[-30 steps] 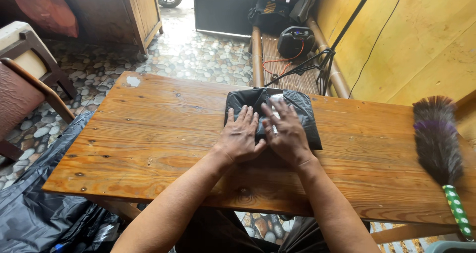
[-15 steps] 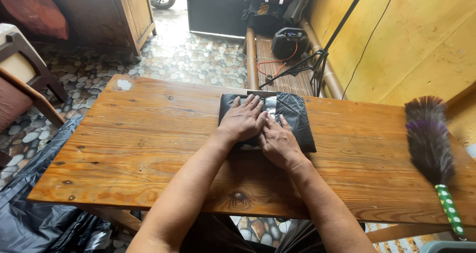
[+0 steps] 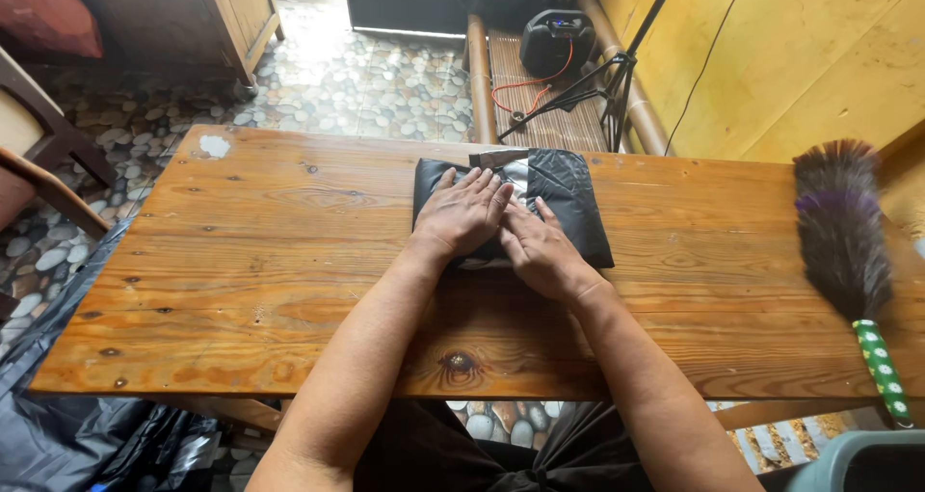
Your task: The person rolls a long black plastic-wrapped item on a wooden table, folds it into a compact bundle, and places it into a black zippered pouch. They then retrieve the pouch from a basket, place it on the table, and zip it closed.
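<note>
A folded black plastic bag [image 3: 568,198] lies flat near the far middle of the wooden table [image 3: 241,261]. My left hand [image 3: 462,212] rests palm down on the bag's left half, fingers together and stretched out. My right hand [image 3: 538,249] lies flat on the bag's near edge, its fingertips tucked against the left hand. Both hands press on the bag; neither one grips it. A shiny crease shows between the hands.
A feather duster [image 3: 848,241] with a green dotted handle lies on the table's right end. Crumpled black plastic [image 3: 58,434] sits on the floor at lower left. A wooden chair [image 3: 48,164] stands left; a bamboo bench [image 3: 540,78] with a black device stands behind the table.
My left hand has slid up onto the bag's left half, and my right hand has drawn back toward the near edge. The view has shifted slightly.
</note>
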